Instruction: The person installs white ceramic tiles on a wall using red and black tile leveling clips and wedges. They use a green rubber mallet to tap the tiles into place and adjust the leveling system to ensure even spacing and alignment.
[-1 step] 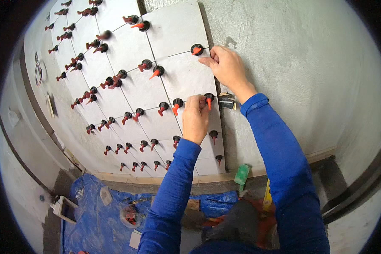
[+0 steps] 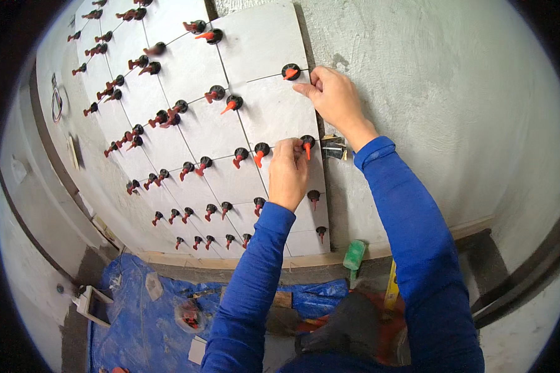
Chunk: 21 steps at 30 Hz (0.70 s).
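Observation:
Pale square tiles (image 2: 264,43) cover the left part of the wall. At their joints stand tile levelers with black round bases and red handles. Beside the upper right leveler (image 2: 290,72), my right hand (image 2: 336,102) is at the tile's right edge, fingers curled and thumb reaching over the tile face. Lower down, my left hand (image 2: 287,175) is closed against the tiling, its fingertips beside another leveler (image 2: 308,147) at the right edge. Whatever either hand's fingers grip is hidden. Left of it a leveler (image 2: 262,153) with a bright orange-red handle sits at a joint.
Bare rough plaster (image 2: 454,124) lies right of the tiles. A small dark box opening (image 2: 335,149) sits beside their edge. Below are a green tool (image 2: 354,256), a yellow level (image 2: 392,289), a blue tarp (image 2: 137,311) and a small white frame (image 2: 93,308).

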### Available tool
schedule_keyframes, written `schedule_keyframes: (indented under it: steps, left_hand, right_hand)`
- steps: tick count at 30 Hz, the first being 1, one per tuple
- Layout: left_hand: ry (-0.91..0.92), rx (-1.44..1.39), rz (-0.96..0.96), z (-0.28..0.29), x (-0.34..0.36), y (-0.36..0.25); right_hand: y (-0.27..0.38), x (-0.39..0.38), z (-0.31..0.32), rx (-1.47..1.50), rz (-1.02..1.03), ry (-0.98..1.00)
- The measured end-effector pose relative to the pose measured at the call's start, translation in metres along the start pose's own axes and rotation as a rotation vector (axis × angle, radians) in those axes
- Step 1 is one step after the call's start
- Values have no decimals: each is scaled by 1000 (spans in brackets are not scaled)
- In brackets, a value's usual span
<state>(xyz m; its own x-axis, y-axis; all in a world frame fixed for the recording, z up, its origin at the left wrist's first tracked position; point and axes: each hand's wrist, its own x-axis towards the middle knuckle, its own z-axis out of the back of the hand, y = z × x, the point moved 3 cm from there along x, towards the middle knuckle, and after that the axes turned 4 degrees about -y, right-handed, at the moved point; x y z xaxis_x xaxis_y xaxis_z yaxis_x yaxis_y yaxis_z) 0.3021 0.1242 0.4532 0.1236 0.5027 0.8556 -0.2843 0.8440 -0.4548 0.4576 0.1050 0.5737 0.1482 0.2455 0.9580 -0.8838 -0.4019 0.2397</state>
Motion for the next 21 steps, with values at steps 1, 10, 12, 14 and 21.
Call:
schedule_keyframes:
  steps: [1, 10, 12, 14, 21]
  left_hand:
    - [-12, 43, -50, 3, -2, -5]
    - [34, 690, -36, -3, 27, -53]
    - [136, 732, -6, -10, 33, -49]
    - [134, 776, -54, -14, 35, -48]
    - [206, 844, -98, -15, 35, -49]
  right_hand:
    - [1, 0, 1, -7, -17, 16]
    - [5, 13, 5, -71, -186, 178]
    - [5, 13, 5, -61, -155, 162]
    - [2, 13, 5, -65, -153, 149]
    - [-5, 8, -2, -55, -171, 92]
